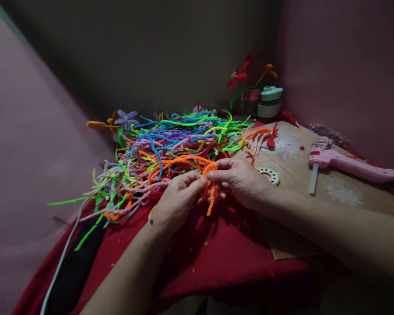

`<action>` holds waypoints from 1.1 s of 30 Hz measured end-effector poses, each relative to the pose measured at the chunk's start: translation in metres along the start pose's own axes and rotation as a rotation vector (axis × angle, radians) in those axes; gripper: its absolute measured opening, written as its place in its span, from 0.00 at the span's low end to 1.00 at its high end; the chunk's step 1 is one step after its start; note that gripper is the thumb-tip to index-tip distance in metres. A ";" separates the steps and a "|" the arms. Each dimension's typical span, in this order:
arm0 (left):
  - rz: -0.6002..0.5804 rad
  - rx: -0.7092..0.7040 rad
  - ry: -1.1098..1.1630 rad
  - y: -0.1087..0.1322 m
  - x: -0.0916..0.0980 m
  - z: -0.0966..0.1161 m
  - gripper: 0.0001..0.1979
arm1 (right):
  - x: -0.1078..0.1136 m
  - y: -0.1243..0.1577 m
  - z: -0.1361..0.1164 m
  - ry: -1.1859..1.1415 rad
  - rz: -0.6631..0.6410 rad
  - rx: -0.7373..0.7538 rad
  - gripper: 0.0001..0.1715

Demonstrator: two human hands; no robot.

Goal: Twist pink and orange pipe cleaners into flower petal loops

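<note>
Both hands meet at an orange pipe cleaner (210, 168) bent into a loop, its ends hanging below the fingers. My left hand (180, 199) pinches it from the left, fingertips closed at the loop's lower side. Thumb and index of my right hand (241, 179) close on the loop from the right. More orange stems run left from the loop into a big heap of pipe cleaners (187, 138) in blue, green, pink, yellow and other colours, just behind the hands. Whether those stems join the held piece I cannot tell.
At right, a pink glue gun (354, 166) lies on a brown board (335, 210), near a round disc with holes (269, 175). Behind stand a pale green container (269, 103) and red flowers (239, 75). A white cable (67, 245) crosses the red cloth (213, 258) at left.
</note>
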State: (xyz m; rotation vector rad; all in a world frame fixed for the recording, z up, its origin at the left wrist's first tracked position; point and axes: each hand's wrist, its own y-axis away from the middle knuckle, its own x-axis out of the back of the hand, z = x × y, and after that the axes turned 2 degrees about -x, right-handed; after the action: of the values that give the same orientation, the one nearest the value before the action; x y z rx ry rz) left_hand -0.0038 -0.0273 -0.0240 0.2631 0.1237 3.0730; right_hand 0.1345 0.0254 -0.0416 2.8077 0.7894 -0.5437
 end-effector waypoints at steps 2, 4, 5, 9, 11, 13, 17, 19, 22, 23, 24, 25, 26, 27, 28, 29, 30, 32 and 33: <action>-0.001 -0.010 -0.022 0.000 0.001 0.000 0.12 | 0.001 0.000 0.001 0.000 -0.008 0.001 0.05; 0.001 -0.028 -0.038 0.000 0.002 -0.001 0.12 | 0.003 -0.001 0.002 -0.022 -0.031 0.005 0.07; 0.009 -0.039 -0.044 0.000 0.003 -0.002 0.12 | 0.004 -0.001 0.002 -0.032 -0.057 0.004 0.08; 0.102 -0.097 -0.062 -0.001 0.005 -0.005 0.11 | 0.004 0.000 0.002 0.008 -0.173 -0.026 0.10; 0.157 -0.120 -0.071 -0.002 0.005 -0.005 0.11 | 0.002 0.002 0.002 0.069 -0.168 -0.053 0.09; 0.193 -0.128 -0.073 -0.002 0.004 -0.003 0.11 | 0.001 0.003 0.002 0.124 -0.155 -0.092 0.08; 0.200 -0.114 -0.063 0.000 0.004 0.003 0.11 | 0.000 0.003 0.004 0.196 -0.176 -0.191 0.05; 0.198 -0.123 -0.072 0.000 0.006 0.005 0.10 | 0.000 0.004 0.004 0.199 -0.174 -0.206 0.05; 0.205 -0.145 -0.062 0.000 0.009 0.007 0.07 | -0.001 0.005 0.001 0.121 -0.144 -0.150 0.07; 0.210 -0.151 -0.056 0.000 0.010 0.007 0.07 | -0.001 0.006 -0.001 0.083 -0.133 -0.110 0.07; 0.216 -0.157 -0.056 0.000 0.011 0.007 0.06 | -0.001 0.007 -0.003 0.046 -0.124 -0.058 0.07; 0.221 -0.162 -0.068 0.000 0.010 0.006 0.06 | -0.002 0.008 -0.006 0.016 -0.116 0.001 0.07; 0.226 -0.167 -0.093 0.001 0.009 0.006 0.06 | -0.002 0.009 -0.008 -0.004 -0.105 0.059 0.07; 0.231 -0.173 -0.129 0.001 0.008 0.005 0.06 | -0.002 0.010 -0.010 -0.012 -0.094 0.114 0.07; 0.236 -0.181 -0.168 0.001 0.006 0.005 0.06 | -0.002 0.010 -0.011 -0.011 -0.079 0.164 0.07; 0.240 -0.188 -0.203 0.001 0.005 0.004 0.06 | -0.002 0.011 -0.012 -0.003 -0.060 0.208 0.07; 0.241 -0.194 -0.228 0.001 0.003 0.003 0.07 | -0.002 0.011 -0.012 0.011 -0.040 0.243 0.07; 0.240 -0.204 -0.256 0.001 0.002 0.002 0.07 | -0.002 0.010 -0.011 0.036 -0.021 0.283 0.08; 0.238 -0.207 -0.259 0.000 0.001 0.001 0.07 | -0.002 0.010 -0.010 0.053 -0.016 0.289 0.08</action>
State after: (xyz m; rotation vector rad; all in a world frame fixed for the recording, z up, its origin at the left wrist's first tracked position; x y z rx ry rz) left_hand -0.0049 -0.0273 -0.0223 0.7049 -0.2536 3.2087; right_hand 0.1411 0.0187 -0.0308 3.0922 0.8021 -0.6351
